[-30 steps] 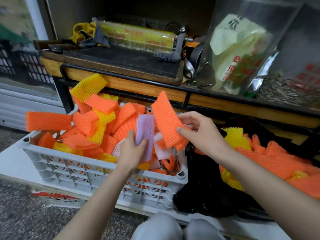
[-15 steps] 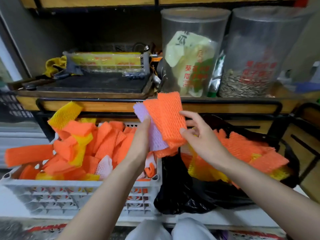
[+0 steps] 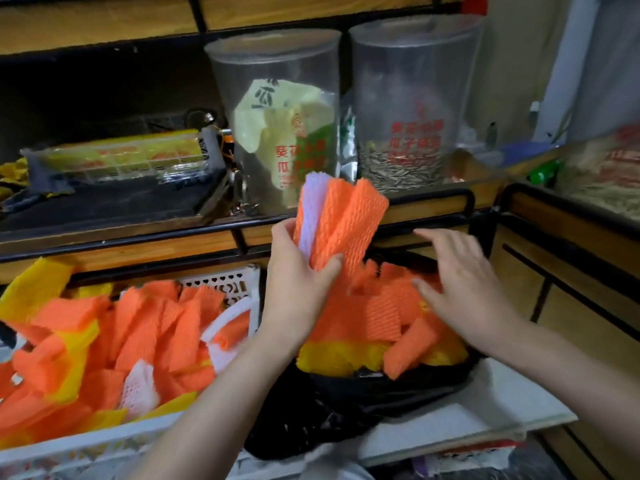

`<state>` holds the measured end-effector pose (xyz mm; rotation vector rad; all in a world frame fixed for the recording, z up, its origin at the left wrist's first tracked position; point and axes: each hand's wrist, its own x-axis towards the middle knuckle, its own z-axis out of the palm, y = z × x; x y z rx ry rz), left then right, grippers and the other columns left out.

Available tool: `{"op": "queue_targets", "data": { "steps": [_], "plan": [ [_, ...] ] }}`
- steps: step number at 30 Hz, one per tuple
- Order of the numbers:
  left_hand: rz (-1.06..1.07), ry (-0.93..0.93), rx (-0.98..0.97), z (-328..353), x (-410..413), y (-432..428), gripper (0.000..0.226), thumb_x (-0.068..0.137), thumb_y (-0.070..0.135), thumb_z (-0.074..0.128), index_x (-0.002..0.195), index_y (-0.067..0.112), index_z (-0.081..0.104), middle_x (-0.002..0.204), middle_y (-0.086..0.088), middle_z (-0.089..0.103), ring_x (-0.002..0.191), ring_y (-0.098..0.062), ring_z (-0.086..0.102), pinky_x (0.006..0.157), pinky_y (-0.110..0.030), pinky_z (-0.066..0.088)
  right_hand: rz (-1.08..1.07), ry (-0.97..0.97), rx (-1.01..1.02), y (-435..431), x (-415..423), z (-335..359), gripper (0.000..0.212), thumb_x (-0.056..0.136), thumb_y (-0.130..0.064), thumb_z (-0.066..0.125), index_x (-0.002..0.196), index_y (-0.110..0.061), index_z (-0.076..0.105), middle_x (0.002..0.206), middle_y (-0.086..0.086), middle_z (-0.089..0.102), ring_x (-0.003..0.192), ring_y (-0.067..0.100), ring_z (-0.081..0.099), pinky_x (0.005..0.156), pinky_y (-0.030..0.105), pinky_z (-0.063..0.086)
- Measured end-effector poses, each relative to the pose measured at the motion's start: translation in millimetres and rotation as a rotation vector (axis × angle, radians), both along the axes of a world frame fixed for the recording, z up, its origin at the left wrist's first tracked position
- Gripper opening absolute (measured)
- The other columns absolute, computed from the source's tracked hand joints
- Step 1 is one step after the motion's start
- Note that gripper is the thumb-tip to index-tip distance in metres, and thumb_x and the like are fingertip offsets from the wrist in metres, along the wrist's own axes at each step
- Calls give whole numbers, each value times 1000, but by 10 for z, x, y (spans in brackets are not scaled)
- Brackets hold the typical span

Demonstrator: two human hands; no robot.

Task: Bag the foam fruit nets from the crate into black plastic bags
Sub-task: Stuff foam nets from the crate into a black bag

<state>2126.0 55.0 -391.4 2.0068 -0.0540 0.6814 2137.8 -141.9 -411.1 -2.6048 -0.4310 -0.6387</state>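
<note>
My left hand [image 3: 300, 282] grips a small bundle of foam nets [image 3: 337, 220], two orange and one pale lilac, held upright just above the black plastic bag [image 3: 346, 403]. The bag sits on the floor board, stuffed with orange and yellow nets [image 3: 381, 317]. My right hand [image 3: 460, 285] hovers over the nets in the bag with fingers spread and holds nothing. To the left stands the white plastic crate [image 3: 221, 285], full of orange, yellow and white nets [image 3: 138, 341].
Behind runs a wooden shelf with a black metal rail [image 3: 433, 199]. On it stand two tall clear jars [image 3: 277, 116], one with sunflower seeds [image 3: 405, 168]. A wooden cabinet [image 3: 571, 289] stands at the right. A white board [image 3: 485, 410] lies under the bag.
My left hand has taken the whole bundle of nets and carried it right, over the bag. My right hand has let go of the orange net and moved onto the bag's pile.
</note>
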Motion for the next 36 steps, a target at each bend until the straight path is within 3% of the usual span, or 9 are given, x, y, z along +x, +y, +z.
{"op": "queue_targets", "data": {
  "steps": [3, 7, 14, 19, 22, 25, 28, 31, 36],
  "plan": [
    [-76, -81, 126, -37, 99, -237, 49, 77, 14, 74, 109, 23, 38, 103, 9, 49, 85, 0, 46, 70, 0, 34, -153, 158, -41, -353, 103, -46, 59, 88, -31, 62, 138, -18, 35, 130, 5, 45, 122, 24, 44, 92, 35, 39],
    [-146, -121, 421, -158, 208, -492, 48, 74, 11, 71, 115, 18, 47, 109, 4, 48, 102, -15, 48, 85, -27, 39, -215, 278, -70, -689, 193, -15, 24, 86, -37, 64, 106, -23, 63, 88, -5, 59, 87, 20, 60, 59, 30, 41],
    [-40, -195, 1100, -549, 379, -450, 36, 71, 9, 55, 104, 20, 48, 101, -6, 48, 90, -27, 47, 75, -38, 39, -173, 204, 205, -858, 307, 130, 19, 88, -34, 61, 74, -20, 64, 67, -2, 63, 72, 19, 62, 67, 35, 52],
    [136, -46, 1146, -550, 564, -347, 49, 76, 7, 67, 122, 15, 51, 107, -12, 49, 97, -32, 48, 79, -41, 41, -109, 171, 335, -724, 336, 178, 20, 89, -31, 60, 72, -21, 61, 58, -6, 57, 65, 18, 61, 69, 44, 56],
    [-52, 194, 1133, -587, 593, -416, 58, 93, 48, 40, 144, 22, 29, 126, -6, 40, 117, -27, 40, 94, -36, 31, -99, 168, 355, -669, 347, 191, 19, 89, -31, 61, 75, -18, 62, 58, -5, 57, 63, 16, 61, 70, 43, 56],
    [-214, 233, 1047, -636, 522, -476, 84, 78, 69, 0, 148, 27, 20, 141, -1, 35, 132, -20, 29, 107, -35, 20, -105, 159, 371, -673, 362, 179, 19, 89, -32, 61, 76, -19, 62, 59, -6, 58, 62, 15, 61, 68, 43, 56],
    [-336, 324, 1079, -712, 470, -483, 84, 80, 76, 3, 149, 30, 8, 155, -1, 18, 143, -20, 11, 116, -39, 8, -112, 126, 391, -675, 362, 176, 19, 89, -33, 60, 76, -20, 61, 64, -6, 62, 60, 13, 60, 65, 42, 56],
    [-301, 422, 1139, -766, 490, -453, 70, 91, 62, 18, 149, 30, -2, 159, 1, 2, 146, -22, -2, 118, -44, 1, -105, 79, 443, -641, 350, 189, 18, 89, -33, 60, 78, -18, 63, 67, -5, 65, 62, 13, 61, 63, 43, 57],
    [-185, 529, 1100, -773, 658, -421, 61, 98, 50, 14, 150, 25, -4, 159, 0, 3, 146, -26, -3, 117, -51, -2, -86, 42, 487, -574, 315, 200, 17, 89, -31, 60, 78, -18, 62, 64, -8, 60, 64, 12, 60, 62, 43, 57]
  ]
}}
